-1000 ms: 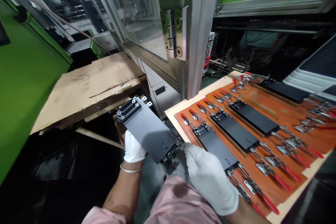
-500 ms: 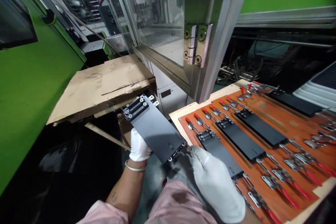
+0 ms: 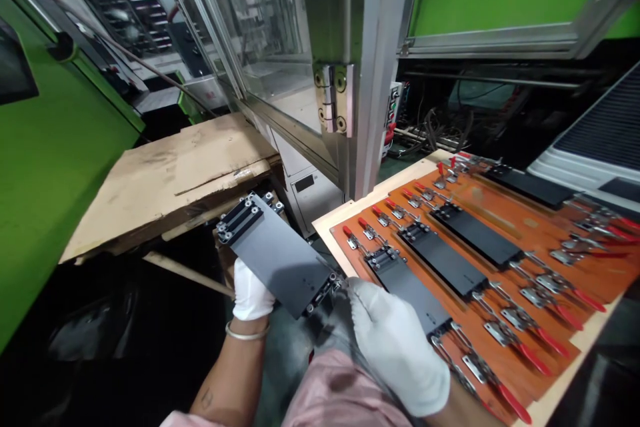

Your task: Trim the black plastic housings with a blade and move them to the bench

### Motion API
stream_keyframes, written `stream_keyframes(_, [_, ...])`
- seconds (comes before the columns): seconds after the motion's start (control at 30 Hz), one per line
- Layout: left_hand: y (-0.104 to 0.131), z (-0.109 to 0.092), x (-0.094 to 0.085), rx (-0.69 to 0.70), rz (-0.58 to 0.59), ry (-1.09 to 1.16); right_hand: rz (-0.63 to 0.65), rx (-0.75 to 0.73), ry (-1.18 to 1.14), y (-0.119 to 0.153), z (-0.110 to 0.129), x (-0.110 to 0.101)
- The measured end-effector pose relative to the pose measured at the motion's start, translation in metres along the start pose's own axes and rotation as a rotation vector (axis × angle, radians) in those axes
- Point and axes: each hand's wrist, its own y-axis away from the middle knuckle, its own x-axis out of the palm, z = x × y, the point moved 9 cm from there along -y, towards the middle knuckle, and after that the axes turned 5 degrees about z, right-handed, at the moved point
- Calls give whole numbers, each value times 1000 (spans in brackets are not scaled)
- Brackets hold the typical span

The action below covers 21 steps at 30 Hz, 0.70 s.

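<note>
In my white-gloved left hand (image 3: pixel 251 290) is a flat dark grey panel (image 3: pixel 280 257), held from beneath and tilted over the gap in front of me. Black slotted brackets with round metal ends (image 3: pixel 240 217) line its far left end. Smaller fittings sit on its near right end. My right hand (image 3: pixel 395 340), also gloved, has its thumb and fingers pinched together at that near corner. What lies between those fingertips is too small to make out. Right of the hand, a similar panel (image 3: pixel 410 287) lies clamped on an orange board (image 3: pixel 465 320).
More dark panels (image 3: pixel 443 260) lie on the board among red-handled toggle clamps (image 3: pixel 500 333). Flattened cardboard (image 3: pixel 165 167) covers a surface at left. A metal-framed glass door (image 3: pixel 345 147) juts out ahead. Green machine bodies (image 3: pixel 55 167) stand on both sides.
The view has turned a little to the right, so the surroundings shift left. The panel stays in my left hand at nearly the same tilt, with my right hand still at its corner.
</note>
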Motion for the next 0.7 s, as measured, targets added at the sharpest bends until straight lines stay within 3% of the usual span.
stream_keyframes(0.27, [-5,7,5,-147,-55,7,8,3,30,5,6,5])
stream_keyframes(0.5, [-4,8,4,-216,-91,191,-316,-113,278,28,40,-10])
stream_keyframes(0.7, [-2,23,9,-271,-258,809,-322,-104,208,32,36,-6])
